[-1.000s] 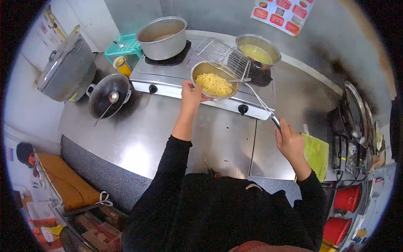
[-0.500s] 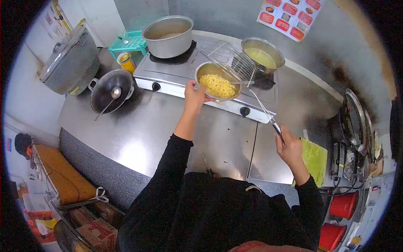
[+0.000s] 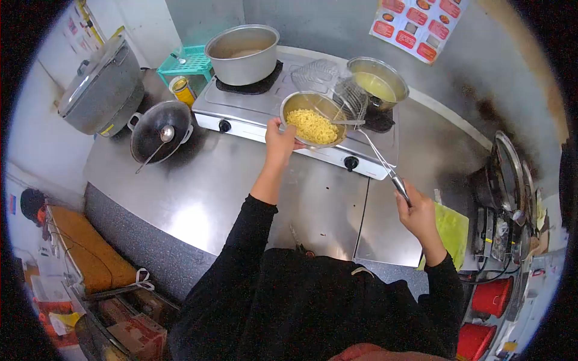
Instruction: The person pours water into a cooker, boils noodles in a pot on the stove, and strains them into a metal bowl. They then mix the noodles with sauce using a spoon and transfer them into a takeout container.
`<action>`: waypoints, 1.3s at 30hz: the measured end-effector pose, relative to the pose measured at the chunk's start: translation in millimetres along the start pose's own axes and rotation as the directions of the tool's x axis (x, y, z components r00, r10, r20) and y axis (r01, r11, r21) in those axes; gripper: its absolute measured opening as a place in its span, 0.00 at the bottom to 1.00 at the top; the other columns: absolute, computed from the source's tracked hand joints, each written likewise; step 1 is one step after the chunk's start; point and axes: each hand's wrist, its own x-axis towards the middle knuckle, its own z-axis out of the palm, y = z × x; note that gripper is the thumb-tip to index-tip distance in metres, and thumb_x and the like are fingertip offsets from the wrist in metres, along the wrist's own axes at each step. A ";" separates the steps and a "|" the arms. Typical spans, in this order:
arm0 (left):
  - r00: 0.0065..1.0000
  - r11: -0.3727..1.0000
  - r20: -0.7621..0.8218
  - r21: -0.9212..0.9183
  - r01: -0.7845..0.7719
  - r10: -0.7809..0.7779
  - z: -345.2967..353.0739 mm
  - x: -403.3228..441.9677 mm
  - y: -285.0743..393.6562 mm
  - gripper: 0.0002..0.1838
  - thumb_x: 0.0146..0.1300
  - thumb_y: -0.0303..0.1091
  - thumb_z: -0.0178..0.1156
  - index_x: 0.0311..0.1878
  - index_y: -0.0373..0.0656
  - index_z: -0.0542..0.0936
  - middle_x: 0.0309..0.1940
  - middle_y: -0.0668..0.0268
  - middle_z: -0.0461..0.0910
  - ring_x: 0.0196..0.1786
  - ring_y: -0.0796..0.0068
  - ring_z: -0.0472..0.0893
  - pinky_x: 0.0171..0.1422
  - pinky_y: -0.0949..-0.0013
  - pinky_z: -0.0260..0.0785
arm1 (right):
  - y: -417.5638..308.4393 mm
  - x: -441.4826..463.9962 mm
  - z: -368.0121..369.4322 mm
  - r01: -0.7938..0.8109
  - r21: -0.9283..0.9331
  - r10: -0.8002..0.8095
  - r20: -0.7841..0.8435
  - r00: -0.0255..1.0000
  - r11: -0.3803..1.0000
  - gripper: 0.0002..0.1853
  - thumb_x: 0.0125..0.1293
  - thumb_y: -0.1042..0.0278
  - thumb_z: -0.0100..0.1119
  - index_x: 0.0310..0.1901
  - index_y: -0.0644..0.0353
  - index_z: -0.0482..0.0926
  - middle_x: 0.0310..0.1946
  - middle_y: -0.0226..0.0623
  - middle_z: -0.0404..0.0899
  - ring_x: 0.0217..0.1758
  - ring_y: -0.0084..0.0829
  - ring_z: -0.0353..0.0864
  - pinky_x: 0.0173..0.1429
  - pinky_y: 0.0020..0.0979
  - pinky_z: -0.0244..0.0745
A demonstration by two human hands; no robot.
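Note:
My left hand grips the near left side of a metal bowl, thumb at its rim. Curly yellow noodles lie in the bowl, which hangs over the front edge of the stove. My right hand is wrapped around the handle of a wire strainer. The strainer's wire basket is tipped over the bowl's far right side and smeared by motion; I see no noodles in it. Just behind it, a metal pot of pale yellow liquid sits on the right burner.
A large aluminium pot stands on the left burner of the gas stove. Left of it are a dark wok with a ladle, a yellow can and a lidded pot. A green cloth lies right.
The strainer's basket has shifted slightly and turned more steeply over the bowl, blurring as it moves. My left hand and the bowl stay nearly in place.

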 end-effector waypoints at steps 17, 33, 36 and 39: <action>0.997 0.992 -0.038 -0.107 -0.071 0.067 0.9 3.7 -10.5 0.17 0.53 0.23 0.50 0.44 0.37 0.56 0.30 0.54 0.71 0.20 0.68 0.76 0.20 0.68 0.76 | 57.6 83.2 -54.2 -0.201 -0.157 0.183 -0.120 0.976 0.967 0.10 0.57 0.62 0.52 0.32 0.62 0.74 0.20 0.43 0.74 0.22 0.42 0.72 0.28 0.37 0.66; 0.996 0.996 0.054 -0.067 -0.061 0.065 -4.3 9.6 -9.3 0.11 0.55 0.26 0.46 0.41 0.39 0.58 0.32 0.56 0.72 0.21 0.70 0.77 0.22 0.68 0.76 | 88.9 142.4 -36.1 -0.083 -0.519 0.189 0.155 0.970 0.851 0.12 0.52 0.65 0.50 0.33 0.63 0.76 0.27 0.50 0.76 0.31 0.49 0.77 0.37 0.44 0.73; 0.997 0.996 0.030 -0.047 -0.074 0.076 -2.5 10.9 -9.7 0.11 0.55 0.26 0.46 0.41 0.39 0.58 0.31 0.56 0.72 0.20 0.70 0.77 0.22 0.69 0.76 | 103.2 156.0 -43.2 -0.046 -0.369 0.155 0.272 0.950 0.928 0.14 0.52 0.63 0.52 0.35 0.65 0.76 0.23 0.50 0.76 0.23 0.44 0.77 0.28 0.40 0.72; 0.997 0.997 0.034 -0.046 -0.065 0.067 -2.1 12.2 -10.5 0.11 0.56 0.26 0.46 0.41 0.39 0.58 0.30 0.56 0.72 0.19 0.69 0.77 0.22 0.69 0.76 | 90.8 163.8 -57.3 -0.499 -0.116 0.498 0.415 0.761 0.859 0.14 0.54 0.61 0.54 0.33 0.66 0.76 0.17 0.42 0.72 0.12 0.32 0.71 0.16 0.34 0.65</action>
